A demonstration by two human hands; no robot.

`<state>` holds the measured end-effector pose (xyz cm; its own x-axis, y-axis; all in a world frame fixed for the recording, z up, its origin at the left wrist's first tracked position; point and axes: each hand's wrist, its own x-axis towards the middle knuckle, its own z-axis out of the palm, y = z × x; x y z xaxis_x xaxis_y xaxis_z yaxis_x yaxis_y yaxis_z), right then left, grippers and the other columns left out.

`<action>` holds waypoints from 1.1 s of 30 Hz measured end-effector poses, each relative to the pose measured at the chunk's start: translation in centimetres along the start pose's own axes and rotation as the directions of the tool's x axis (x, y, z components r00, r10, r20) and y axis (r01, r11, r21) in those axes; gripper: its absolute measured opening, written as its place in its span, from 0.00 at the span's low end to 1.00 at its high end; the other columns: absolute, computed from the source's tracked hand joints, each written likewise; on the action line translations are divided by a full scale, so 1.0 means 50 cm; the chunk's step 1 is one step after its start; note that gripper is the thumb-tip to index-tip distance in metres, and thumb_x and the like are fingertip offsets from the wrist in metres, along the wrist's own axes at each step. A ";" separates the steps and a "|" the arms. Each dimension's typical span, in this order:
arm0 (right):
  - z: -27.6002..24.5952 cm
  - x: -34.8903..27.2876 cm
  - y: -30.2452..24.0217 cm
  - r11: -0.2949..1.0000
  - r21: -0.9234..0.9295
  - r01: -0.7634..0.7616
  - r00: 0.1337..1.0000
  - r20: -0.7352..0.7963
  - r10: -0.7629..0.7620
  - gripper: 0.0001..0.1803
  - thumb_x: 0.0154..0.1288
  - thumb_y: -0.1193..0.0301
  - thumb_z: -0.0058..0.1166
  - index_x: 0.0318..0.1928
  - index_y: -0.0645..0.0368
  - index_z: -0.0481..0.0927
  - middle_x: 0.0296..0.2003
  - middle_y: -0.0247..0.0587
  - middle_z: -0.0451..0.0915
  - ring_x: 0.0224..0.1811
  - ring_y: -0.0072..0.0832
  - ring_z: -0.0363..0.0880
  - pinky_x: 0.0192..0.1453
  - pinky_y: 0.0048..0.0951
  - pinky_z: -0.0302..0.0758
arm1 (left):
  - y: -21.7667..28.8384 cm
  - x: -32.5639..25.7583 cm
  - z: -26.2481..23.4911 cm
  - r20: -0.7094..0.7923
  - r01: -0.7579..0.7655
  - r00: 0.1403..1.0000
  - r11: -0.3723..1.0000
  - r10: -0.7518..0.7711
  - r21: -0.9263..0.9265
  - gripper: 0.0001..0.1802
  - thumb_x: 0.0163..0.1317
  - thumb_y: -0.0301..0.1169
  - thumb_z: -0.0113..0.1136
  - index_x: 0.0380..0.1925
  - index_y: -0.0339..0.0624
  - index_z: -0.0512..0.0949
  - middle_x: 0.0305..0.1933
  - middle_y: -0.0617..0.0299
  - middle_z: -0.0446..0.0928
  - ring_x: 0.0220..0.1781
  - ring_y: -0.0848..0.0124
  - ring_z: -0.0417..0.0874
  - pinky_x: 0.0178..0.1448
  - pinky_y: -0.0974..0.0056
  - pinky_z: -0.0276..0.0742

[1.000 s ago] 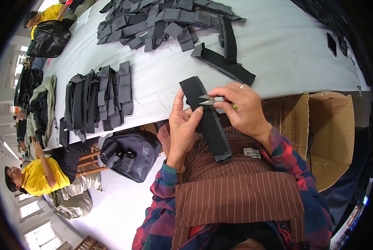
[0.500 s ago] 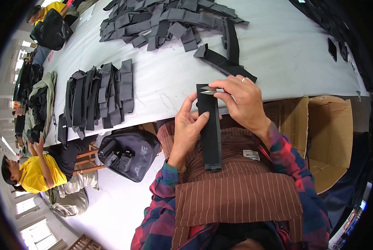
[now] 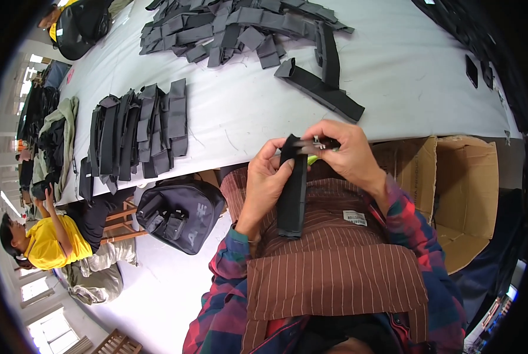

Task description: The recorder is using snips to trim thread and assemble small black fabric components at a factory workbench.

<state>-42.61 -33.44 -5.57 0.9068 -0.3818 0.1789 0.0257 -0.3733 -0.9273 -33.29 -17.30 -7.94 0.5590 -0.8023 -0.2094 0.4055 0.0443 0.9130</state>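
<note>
My left hand (image 3: 264, 182) is closed on the upper part of a black fabric strip (image 3: 291, 206), thumb on its face. The strip hangs down in front of my striped brown apron, its lower end loose. My right hand (image 3: 352, 154) grips a small pair of thread snips (image 3: 319, 143) between thumb and fingers. The blades are blurred and lie at the strip's top edge; whether they touch the fabric I cannot tell. A bit of yellow-green shows under the snips. Beyond my hands, one folded black strip (image 3: 320, 91) lies against another strip (image 3: 329, 56) on the white-covered table (image 3: 234, 112).
A heap of dark strips (image 3: 216, 29) covers the table's far side; neater rows of strips (image 3: 135, 133) lie at left. Below the edge are a dark bag (image 3: 187, 215) and an open cardboard box (image 3: 464, 200) at right. A person in yellow (image 3: 54, 243) sits at left.
The strip has turned more edge-on, and its top has dropped slightly toward me. My right hand has moved down a little, and the snips have turned, showing their body rather than parted blades.
</note>
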 end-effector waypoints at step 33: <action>0.020 -0.033 -0.016 0.885 -0.406 0.227 0.972 0.045 -0.229 0.12 0.55 0.71 0.62 0.41 0.52 0.83 0.30 0.32 0.80 0.28 0.32 0.74 0.35 0.31 0.64 | -0.005 -0.017 0.009 -0.090 -0.132 0.989 0.973 0.117 -0.187 0.37 0.61 0.15 0.57 0.68 0.42 0.54 0.49 0.53 0.76 0.49 0.74 0.78 0.53 0.72 0.75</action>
<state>-43.71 -31.66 -5.45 0.8947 -0.2480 0.3715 0.0578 -0.7604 -0.6469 -34.17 -16.90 -7.82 0.6657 -0.7344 -0.1322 0.4562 0.2604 0.8509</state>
